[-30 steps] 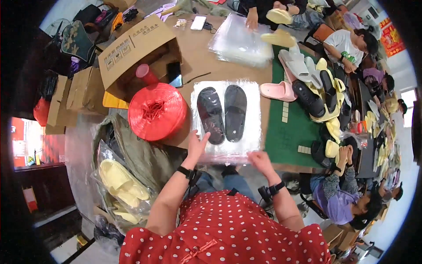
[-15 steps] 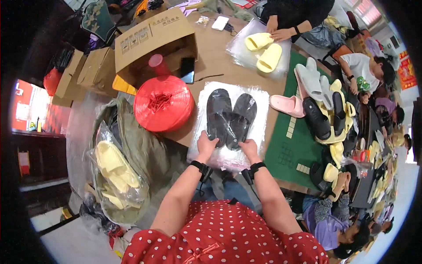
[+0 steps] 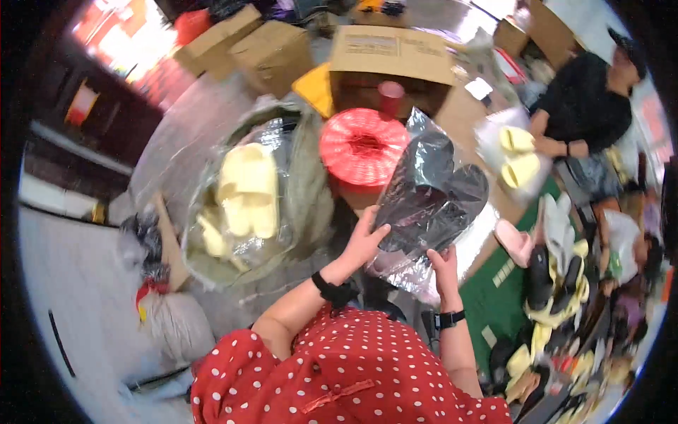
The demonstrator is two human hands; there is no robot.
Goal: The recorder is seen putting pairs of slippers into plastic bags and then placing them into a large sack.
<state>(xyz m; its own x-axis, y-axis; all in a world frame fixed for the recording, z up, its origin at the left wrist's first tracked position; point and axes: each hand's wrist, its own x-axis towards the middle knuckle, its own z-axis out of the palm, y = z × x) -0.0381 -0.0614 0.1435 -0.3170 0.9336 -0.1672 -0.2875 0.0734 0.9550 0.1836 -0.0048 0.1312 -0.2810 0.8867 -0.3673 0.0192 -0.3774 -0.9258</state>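
Note:
A pair of black slippers lies inside a clear plastic bag, lifted and tilted in front of me. My left hand is closed on the bag's left edge, thumb across the front. Lower down, my right hand pinches the bag's bottom edge near the slippers' ends. Beneath the bag, part of a white stack of plastic bags shows on the table. To the left, a large olive sack gapes, with bagged yellow slippers lying in its mouth.
A big roll of red plastic twine stands behind the bag, by an open cardboard box. Loose slippers heap on the green mat at right. Across the table, a person in black handles yellow slippers.
Both hands have raised the bagged black slippers off the white stack and tilted them. My view has turned left, toward the sack.

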